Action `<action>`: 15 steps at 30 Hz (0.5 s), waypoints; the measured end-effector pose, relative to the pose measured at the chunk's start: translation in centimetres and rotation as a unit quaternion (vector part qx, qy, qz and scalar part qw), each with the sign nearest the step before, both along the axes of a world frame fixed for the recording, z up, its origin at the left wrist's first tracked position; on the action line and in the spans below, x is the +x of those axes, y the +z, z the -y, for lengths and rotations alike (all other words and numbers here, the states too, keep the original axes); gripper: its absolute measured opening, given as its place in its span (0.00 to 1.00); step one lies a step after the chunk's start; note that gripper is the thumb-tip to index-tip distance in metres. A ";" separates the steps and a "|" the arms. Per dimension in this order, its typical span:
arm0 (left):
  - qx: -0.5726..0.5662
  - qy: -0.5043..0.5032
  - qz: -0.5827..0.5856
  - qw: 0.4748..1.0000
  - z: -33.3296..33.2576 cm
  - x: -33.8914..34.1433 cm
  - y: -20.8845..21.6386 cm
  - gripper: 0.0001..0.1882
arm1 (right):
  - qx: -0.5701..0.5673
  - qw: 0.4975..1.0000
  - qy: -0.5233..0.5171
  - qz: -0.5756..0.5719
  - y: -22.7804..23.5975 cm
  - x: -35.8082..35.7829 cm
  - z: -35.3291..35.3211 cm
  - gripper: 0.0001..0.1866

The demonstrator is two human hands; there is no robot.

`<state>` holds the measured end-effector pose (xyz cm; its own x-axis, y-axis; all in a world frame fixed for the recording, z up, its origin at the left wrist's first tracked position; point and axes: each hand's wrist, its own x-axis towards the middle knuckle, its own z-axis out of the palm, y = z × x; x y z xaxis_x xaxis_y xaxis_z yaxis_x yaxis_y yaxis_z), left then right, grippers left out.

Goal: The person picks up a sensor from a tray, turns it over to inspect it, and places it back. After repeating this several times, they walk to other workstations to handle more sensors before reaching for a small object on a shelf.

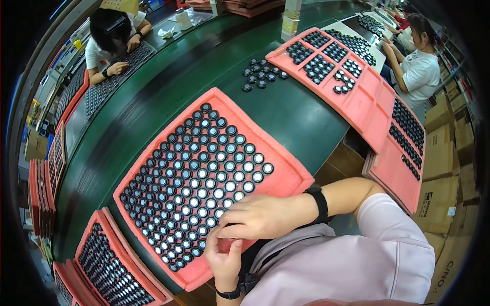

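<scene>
A pink foam tray (287, 172) lies on the green bench in front of me, filled with rows of small round black parts with shiny silver-white centres (219, 194). My right hand (263, 217) reaches across the tray's near right side, its fingers bent down toward my left hand. My left hand (224, 261) is at the near edge of the tray, fingers curled and thumb raised. The two hands meet at the fingertips, both closed. Whatever may be between the fingers is hidden. Black bands circle both wrists.
Loose black round parts (262, 75) lie on the green bench (204, 66) beyond the tray. A divided pink tray (357, 97) stands right, partly filled. More filled trays (109, 255) stack at lower left. Co-workers sit far left and far right; cardboard boxes (438, 153) stand right.
</scene>
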<state>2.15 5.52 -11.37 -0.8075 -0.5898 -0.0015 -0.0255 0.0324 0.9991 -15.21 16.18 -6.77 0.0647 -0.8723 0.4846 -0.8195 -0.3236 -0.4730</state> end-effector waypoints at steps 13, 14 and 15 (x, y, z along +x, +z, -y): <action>-0.216 0.003 -0.055 0.975 0.7 -0.5 2.1 0.18 | -0.041 0.985 -0.038 0.164 -3.3 2.4 0.0 0.20; -0.238 -0.012 -0.069 0.969 0.9 -0.6 2.1 0.18 | 0.018 0.954 -0.036 0.296 -3.4 2.4 -0.5 0.18; -0.237 -0.007 -0.063 0.970 1.0 -0.6 2.0 0.18 | 0.077 0.904 -0.035 0.419 -3.4 2.4 -0.9 0.17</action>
<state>1.59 4.48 -9.39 -0.7912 -0.4897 0.3663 0.0998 0.4876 0.8674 -12.77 17.07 -10.14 -0.3273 -0.9212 0.2104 -0.1676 -0.1625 -0.9724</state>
